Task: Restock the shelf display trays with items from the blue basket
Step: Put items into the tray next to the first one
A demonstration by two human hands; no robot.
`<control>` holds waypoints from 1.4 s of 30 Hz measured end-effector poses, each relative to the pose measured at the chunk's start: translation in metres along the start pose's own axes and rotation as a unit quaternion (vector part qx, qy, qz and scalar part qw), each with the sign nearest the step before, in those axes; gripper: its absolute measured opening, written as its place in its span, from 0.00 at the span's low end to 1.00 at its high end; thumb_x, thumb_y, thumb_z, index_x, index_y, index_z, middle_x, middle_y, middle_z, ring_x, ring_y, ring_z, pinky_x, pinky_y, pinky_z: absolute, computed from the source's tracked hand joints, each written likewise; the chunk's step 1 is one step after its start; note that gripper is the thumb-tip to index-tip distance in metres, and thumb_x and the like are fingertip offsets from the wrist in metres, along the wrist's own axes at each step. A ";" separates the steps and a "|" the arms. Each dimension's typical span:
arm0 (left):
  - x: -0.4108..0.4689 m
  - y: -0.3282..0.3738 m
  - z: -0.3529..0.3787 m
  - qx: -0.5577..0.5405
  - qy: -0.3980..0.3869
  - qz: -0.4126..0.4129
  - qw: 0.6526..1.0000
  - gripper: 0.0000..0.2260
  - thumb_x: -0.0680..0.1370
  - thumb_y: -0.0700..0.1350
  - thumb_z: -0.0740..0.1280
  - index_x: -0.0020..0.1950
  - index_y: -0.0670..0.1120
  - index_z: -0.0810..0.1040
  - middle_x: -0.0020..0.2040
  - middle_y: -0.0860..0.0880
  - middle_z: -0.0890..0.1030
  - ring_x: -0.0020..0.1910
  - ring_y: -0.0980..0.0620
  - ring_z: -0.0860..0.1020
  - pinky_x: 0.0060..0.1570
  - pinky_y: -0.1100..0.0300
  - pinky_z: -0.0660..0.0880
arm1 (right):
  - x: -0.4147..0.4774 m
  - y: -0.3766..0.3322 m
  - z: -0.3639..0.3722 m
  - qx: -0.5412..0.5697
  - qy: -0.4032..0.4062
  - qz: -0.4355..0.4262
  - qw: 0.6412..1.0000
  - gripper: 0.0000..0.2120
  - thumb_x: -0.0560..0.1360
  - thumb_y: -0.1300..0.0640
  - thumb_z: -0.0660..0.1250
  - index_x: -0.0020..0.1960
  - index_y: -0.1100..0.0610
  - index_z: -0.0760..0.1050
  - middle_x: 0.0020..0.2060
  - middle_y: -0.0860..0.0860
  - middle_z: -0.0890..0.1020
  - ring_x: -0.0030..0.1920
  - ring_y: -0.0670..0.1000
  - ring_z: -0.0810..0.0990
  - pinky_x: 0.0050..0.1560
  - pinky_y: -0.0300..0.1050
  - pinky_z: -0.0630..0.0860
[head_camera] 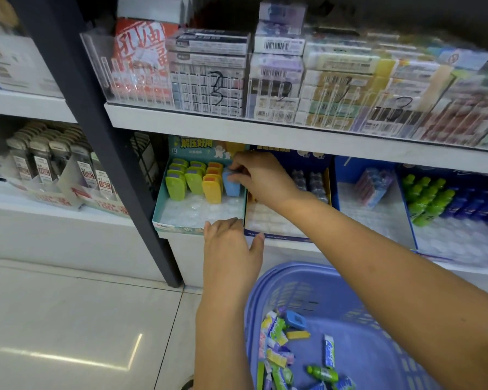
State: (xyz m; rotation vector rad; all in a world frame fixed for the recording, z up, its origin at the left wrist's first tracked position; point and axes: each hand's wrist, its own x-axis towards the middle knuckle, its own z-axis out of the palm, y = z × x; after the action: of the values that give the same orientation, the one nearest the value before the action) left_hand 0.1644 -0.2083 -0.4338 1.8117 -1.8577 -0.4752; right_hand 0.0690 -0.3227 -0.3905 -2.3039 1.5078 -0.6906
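Note:
A teal display tray [164, 220] on the lower shelf holds rows of green, yellow and orange plastic items. My right hand [258, 175] reaches into its right column and pinches a light blue item [232, 187] that stands upright there. At the tray's front right corner rests my left hand [231, 249], its fingers curled over the rim. The blue basket [358, 327] sits below on the floor with several loose wrapped items and small green bottles.
A dark blue tray [265, 232] to the right holds small figures at the back. Further right are trays with a wrapped pack [373, 185] and green and blue bottles [426, 198]. A black upright post [119, 170] stands left of the teal tray. The shelf above overhangs.

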 end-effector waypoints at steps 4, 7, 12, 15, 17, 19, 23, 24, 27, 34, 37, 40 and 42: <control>0.000 -0.001 0.001 -0.006 0.009 0.003 1.000 0.17 0.79 0.51 0.62 0.61 0.40 0.75 0.58 0.46 0.78 0.62 0.47 0.70 0.73 0.54 0.48 | 0.002 0.003 -0.003 -0.010 -0.011 -0.030 0.999 0.10 0.75 0.60 0.67 0.54 0.64 0.77 0.52 0.59 0.81 0.54 0.56 0.78 0.54 0.46 0.73; -0.001 -0.001 0.002 -0.007 0.012 0.000 1.000 0.18 0.79 0.51 0.61 0.63 0.41 0.74 0.60 0.46 0.77 0.64 0.48 0.69 0.73 0.56 0.46 | 0.000 0.006 0.002 -0.032 -0.014 -0.041 0.999 0.11 0.76 0.59 0.66 0.54 0.64 0.77 0.53 0.59 0.80 0.55 0.57 0.77 0.55 0.48 0.72; -0.002 0.000 0.002 -0.019 0.021 0.000 1.000 0.21 0.79 0.51 0.62 0.69 0.40 0.70 0.66 0.46 0.74 0.68 0.49 0.66 0.72 0.58 0.43 | -0.005 0.005 0.006 0.032 0.037 -0.018 0.999 0.09 0.73 0.61 0.69 0.51 0.64 0.80 0.50 0.59 0.81 0.53 0.56 0.78 0.50 0.38 0.69; -0.002 0.000 0.002 -0.024 0.027 0.005 0.999 0.20 0.79 0.50 0.62 0.67 0.40 0.72 0.64 0.45 0.76 0.67 0.48 0.67 0.72 0.59 0.43 | -0.001 0.003 0.003 0.024 0.025 -0.011 0.999 0.10 0.74 0.60 0.69 0.51 0.64 0.80 0.51 0.60 0.81 0.54 0.56 0.78 0.53 0.42 0.71; -0.001 -0.001 0.002 -0.024 0.028 0.007 0.999 0.19 0.79 0.49 0.63 0.65 0.40 0.73 0.63 0.45 0.76 0.66 0.48 0.68 0.71 0.59 0.44 | 0.000 0.005 0.003 -0.028 0.010 -0.017 0.999 0.11 0.75 0.57 0.67 0.53 0.63 0.80 0.55 0.60 0.79 0.57 0.57 0.76 0.55 0.44 0.70; -0.001 -0.002 0.003 -0.020 0.028 0.010 0.999 0.19 0.79 0.49 0.63 0.65 0.39 0.73 0.62 0.44 0.77 0.66 0.47 0.68 0.71 0.58 0.45 | 0.000 0.008 0.006 -0.092 -0.002 -0.025 0.995 0.13 0.77 0.54 0.64 0.56 0.60 0.80 0.58 0.58 0.76 0.61 0.57 0.72 0.57 0.45 0.69; -0.001 -0.002 0.003 -0.024 0.031 0.005 0.999 0.18 0.79 0.48 0.64 0.64 0.38 0.74 0.61 0.43 0.77 0.65 0.45 0.69 0.72 0.56 0.46 | 0.001 0.006 0.007 -0.135 -0.024 -0.007 0.991 0.13 0.78 0.56 0.61 0.58 0.59 0.78 0.59 0.56 0.75 0.61 0.56 0.72 0.57 0.44 0.70; -0.001 -0.001 0.001 -0.026 0.026 0.005 0.999 0.18 0.79 0.48 0.64 0.64 0.38 0.74 0.62 0.43 0.77 0.65 0.46 0.68 0.72 0.56 0.46 | 0.002 0.003 0.005 -0.158 -0.034 0.002 0.987 0.13 0.79 0.56 0.60 0.58 0.60 0.78 0.59 0.57 0.76 0.60 0.57 0.73 0.55 0.42 0.71; -0.002 0.005 -0.007 -0.040 0.025 0.003 0.999 0.18 0.79 0.47 0.63 0.65 0.38 0.74 0.63 0.43 0.76 0.66 0.45 0.68 0.73 0.55 0.49 | 0.003 -0.011 -0.003 -0.174 -0.067 0.035 0.982 0.14 0.80 0.58 0.57 0.56 0.65 0.76 0.55 0.60 0.78 0.54 0.58 0.77 0.44 0.41 0.67; -0.019 0.035 -0.031 -0.157 0.035 0.015 0.987 0.09 0.77 0.46 0.63 0.44 0.43 0.81 0.39 0.47 0.83 0.42 0.46 0.81 0.43 0.54 0.76 | -0.106 0.001 -0.034 -0.081 0.016 -0.037 0.996 0.12 0.78 0.56 0.60 0.57 0.58 0.77 0.50 0.55 0.78 0.52 0.55 0.77 0.51 0.51 0.73; -0.025 0.049 -0.005 -0.095 -0.161 -0.013 0.982 0.09 0.76 0.42 0.65 0.41 0.40 0.82 0.39 0.40 0.83 0.42 0.42 0.81 0.46 0.48 0.78 | -0.181 0.040 -0.020 -0.057 -0.042 0.031 0.997 0.08 0.76 0.56 0.63 0.52 0.57 0.78 0.43 0.54 0.80 0.45 0.56 0.77 0.44 0.48 0.71; -0.046 0.065 0.043 0.102 -0.381 0.009 0.919 0.09 0.75 0.40 0.66 0.50 0.37 0.81 0.49 0.39 0.83 0.50 0.43 0.81 0.51 0.54 0.77 | -0.235 0.091 0.017 -0.049 -0.191 0.152 0.969 0.14 0.75 0.57 0.64 0.59 0.57 0.77 0.53 0.56 0.81 0.55 0.56 0.78 0.52 0.44 0.70; -0.065 0.067 0.073 0.201 -0.468 0.034 0.860 0.09 0.74 0.40 0.67 0.51 0.38 0.80 0.53 0.40 0.82 0.52 0.44 0.81 0.48 0.56 0.76 | -0.261 0.121 0.042 -0.040 -0.245 0.209 0.946 0.17 0.75 0.58 0.64 0.64 0.57 0.74 0.59 0.58 0.78 0.61 0.57 0.75 0.58 0.44 0.69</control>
State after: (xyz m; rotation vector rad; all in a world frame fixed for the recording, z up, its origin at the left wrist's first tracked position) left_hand 0.0667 -0.1466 -0.4621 1.9189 -2.8239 -1.1718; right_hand -0.0877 -0.1335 -0.5452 -1.9055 1.6997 0.0592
